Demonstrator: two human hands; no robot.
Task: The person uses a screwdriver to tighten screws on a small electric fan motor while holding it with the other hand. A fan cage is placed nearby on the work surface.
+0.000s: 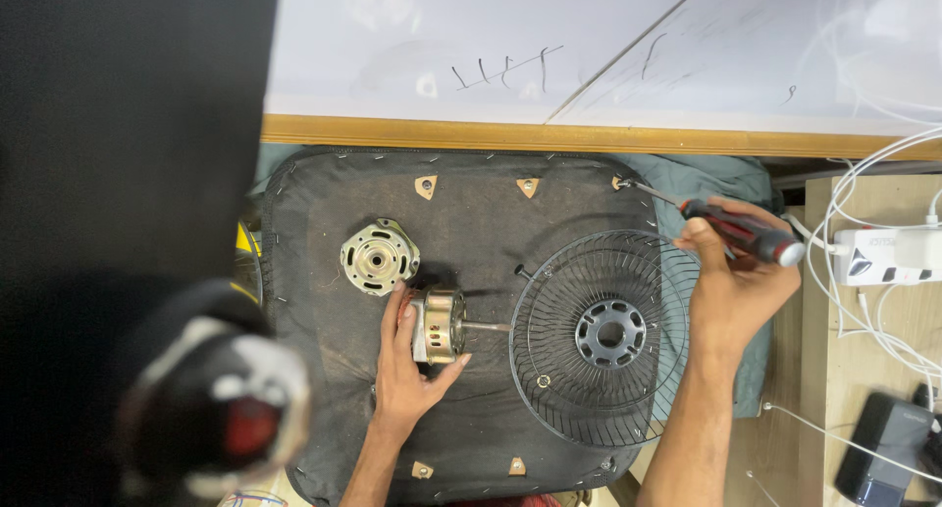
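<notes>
Motor (439, 324), a small brass-coloured one with its shaft pointing right, lies on the dark padded board (471, 193). I see my left hand (407, 365) cupping it, fingers curled around its body. My right hand (731, 281) grips a red-and-black screwdriver (731, 230), fingers wrapped tight, above the wire fan grille (599, 335). A round metal end cover (378, 257) sits just beside the motor.

A large black shape (128, 114) fills the left side, its nature unreadable. Below it a blurred round grey-and-red object (231, 414) sits too close to identify. The dark grey box (888, 448) and white cables (883, 173) run off the right edge.
</notes>
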